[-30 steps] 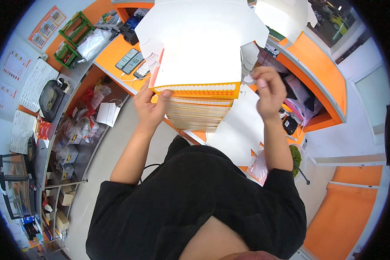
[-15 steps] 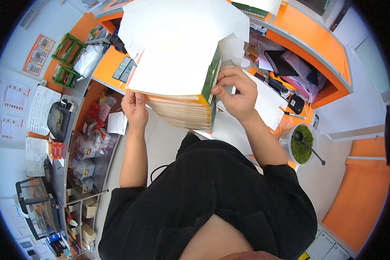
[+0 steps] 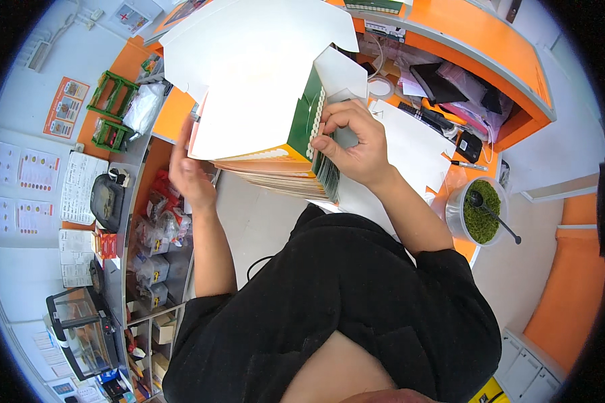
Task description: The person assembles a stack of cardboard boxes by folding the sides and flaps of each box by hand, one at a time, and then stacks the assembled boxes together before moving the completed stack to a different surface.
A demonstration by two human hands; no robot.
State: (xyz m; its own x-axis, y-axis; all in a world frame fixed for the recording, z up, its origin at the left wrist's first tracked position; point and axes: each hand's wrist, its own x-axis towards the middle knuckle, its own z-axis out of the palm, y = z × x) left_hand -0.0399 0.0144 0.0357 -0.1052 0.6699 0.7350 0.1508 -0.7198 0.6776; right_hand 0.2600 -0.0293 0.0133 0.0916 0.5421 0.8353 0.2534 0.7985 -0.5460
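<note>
A thick stack of flat cardboard box blanks [image 3: 255, 101] is in front of me, white on top, with green, yellow and orange printing along the edges. My right hand [image 3: 359, 144] is closed at the stack's right side, thumb and fingers pinching the green scalloped edge of a top blank. At the near left corner, my left hand [image 3: 193, 178] lies against the side with its fingers stretched upward; part of the fingers is hidden by the edge. A loose white flap [image 3: 343, 74] sticks out beyond the right hand.
White sheets [image 3: 410, 148] lie on the orange desk to the right, near a marker [image 3: 469, 165] and a black box-shaped item [image 3: 472, 146]. A clear tub of green flakes [image 3: 480, 213] with a black spoon stands at the desk's edge. Shelves with bagged goods [image 3: 158, 235] are on the left.
My left hand has loosened from its pinch on the near left corner and its fingers have straightened along the side. The right hand keeps its pinch; the stack's top has shifted slightly left in view.
</note>
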